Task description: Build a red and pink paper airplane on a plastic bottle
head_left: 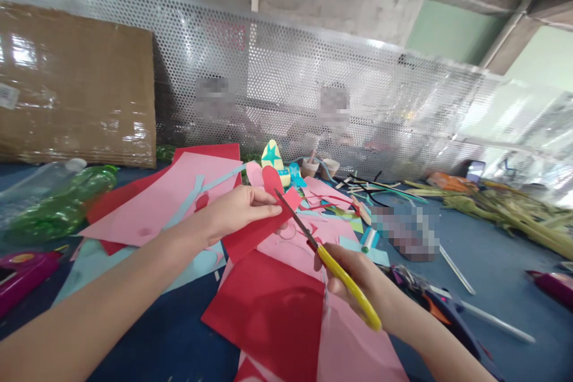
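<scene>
Left hand (248, 206) pinches red paper piece (250, 234) | right hand (351, 271) grips yellow-handled scissors (330, 262) | blades (298, 220) slant forward-left, tips overlapping paper beside the nearer left hand

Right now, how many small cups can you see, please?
2: a left cup and a right cup, side by side, beyond the yellow-handled scissors; others may be hidden.

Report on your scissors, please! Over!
Left grip: pinching red paper. Right grip: holding yellow-handled scissors, blades at that paper. Pink sheet underneath, nothing obviously blocking.
</scene>
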Tool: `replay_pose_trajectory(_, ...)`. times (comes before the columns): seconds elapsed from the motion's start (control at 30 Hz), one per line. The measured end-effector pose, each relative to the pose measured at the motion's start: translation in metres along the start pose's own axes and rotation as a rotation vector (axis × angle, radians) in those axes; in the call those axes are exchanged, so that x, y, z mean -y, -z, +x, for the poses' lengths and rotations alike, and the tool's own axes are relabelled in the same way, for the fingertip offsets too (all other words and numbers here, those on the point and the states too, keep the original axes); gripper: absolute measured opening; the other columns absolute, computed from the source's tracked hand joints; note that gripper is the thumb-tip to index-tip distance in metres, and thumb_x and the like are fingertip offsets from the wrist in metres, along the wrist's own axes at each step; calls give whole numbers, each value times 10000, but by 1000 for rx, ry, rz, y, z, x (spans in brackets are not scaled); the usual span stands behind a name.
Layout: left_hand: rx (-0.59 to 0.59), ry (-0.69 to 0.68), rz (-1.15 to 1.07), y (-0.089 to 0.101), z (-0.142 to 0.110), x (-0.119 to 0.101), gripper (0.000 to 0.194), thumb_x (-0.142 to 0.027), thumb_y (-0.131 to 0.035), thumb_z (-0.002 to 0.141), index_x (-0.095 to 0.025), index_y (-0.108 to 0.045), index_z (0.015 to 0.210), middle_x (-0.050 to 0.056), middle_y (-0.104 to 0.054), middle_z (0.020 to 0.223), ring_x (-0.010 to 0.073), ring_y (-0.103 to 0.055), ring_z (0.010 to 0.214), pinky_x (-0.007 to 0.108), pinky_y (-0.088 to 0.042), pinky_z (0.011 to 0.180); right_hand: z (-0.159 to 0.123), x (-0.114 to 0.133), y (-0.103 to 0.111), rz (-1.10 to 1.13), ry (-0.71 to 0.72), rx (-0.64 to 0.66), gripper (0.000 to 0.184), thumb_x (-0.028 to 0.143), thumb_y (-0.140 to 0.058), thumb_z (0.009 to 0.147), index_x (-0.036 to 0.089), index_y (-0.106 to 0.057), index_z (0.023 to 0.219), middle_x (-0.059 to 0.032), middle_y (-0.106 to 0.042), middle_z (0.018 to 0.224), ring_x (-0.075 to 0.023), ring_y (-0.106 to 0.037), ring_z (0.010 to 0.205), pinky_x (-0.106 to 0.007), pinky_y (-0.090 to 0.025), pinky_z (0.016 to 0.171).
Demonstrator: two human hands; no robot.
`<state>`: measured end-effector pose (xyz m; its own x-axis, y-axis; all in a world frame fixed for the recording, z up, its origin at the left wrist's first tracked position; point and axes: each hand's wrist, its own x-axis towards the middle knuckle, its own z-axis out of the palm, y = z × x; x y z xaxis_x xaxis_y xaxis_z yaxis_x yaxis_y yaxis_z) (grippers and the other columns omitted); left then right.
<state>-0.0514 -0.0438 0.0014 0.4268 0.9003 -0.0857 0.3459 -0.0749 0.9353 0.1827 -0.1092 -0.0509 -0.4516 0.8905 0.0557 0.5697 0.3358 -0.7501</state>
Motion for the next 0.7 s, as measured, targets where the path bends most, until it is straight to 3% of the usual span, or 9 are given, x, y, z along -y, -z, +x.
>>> replay_pose_trajectory(0.1, -40, -18, 61, 0, 2, 2, 259, -406, -657, 755, -190, -737, 874, 57, -752, 942, 248, -670, 943, 368, -475, 886, 1, 0, -2, 23, -12, -30, 747, 866, -281, 703, 168, -518, 821, 23, -456, 598, -108, -343, 520, -250, -258, 479)
replay_pose_trajectory(0.2, -97, -15, 64, -2, 2, 3, 257, -398, -674, 732, -190, -728, 873, 58, -744, 973, 251, -648, 998, 367, -456, 909, 5, -7, -1, 13, -32, -165, 620, 766, -272, 805, 187, -490, 826, 19, -469, 610, -119, -403, 513, -251, -312, 487)
replay_pose_trajectory(0.3, -137, 13, 31, -4, 2, 2, 232, -358, -668, 730, -191, -709, 885, 57, -737, 994, 245, -635, 1025, 364, -442, 923, 13, -24, 2, -191, -128, -355, 446, 635, -393, 833, 201, -481, 788, -7, -529, 627, -145, -471, 522, -264, -339, 498)
replay_pose_trajectory(0.37, -110, 37, 3, -5, 2, 3, 218, -338, -651, 736, -189, -696, 889, 55, -732, 996, 243, -639, 1016, 363, -448, 909, 18, -36, 4, -369, -180, -427, 332, 510, -479, 828, 185, -526, 873, -44, -604, 680, -180, -541, 564, -278, -358, 526)
replay_pose_trajectory(0.53, -41, 70, -18, -8, 3, 6, 317, -337, -664, 718, -208, -635, 1007, 43, -708, 1029, 240, -633, 1030, 320, -470, 832, 23, -52, 6, -530, -357, -351, 323, 356, -512, 847, 132, -570, 1071, -115, -678, 802, -234, -641, 708, -287, -404, 584)
replay_pose_trajectory(0.6, 18, 84, -12, -10, 3, 7, 382, -370, -665, 720, -213, -588, 1060, 49, -710, 998, 248, -643, 1001, 317, -479, 769, 25, -53, 7, -526, -330, -322, 353, 331, -535, 842, 115, -561, 1120, -122, -682, 831, -235, -648, 733, -294, -432, 615)
replay_pose_trajectory(0.7, 80, 86, 6, -14, 2, 9, 372, -390, -654, 724, -201, -564, 1030, 60, -706, 979, 241, -650, 971, 308, -474, 744, 26, -50, 9, -501, -222, -377, 298, 276, -534, 848, 119, -596, 1093, -153, -677, 979, -251, -639, 900, -346, -459, 782)
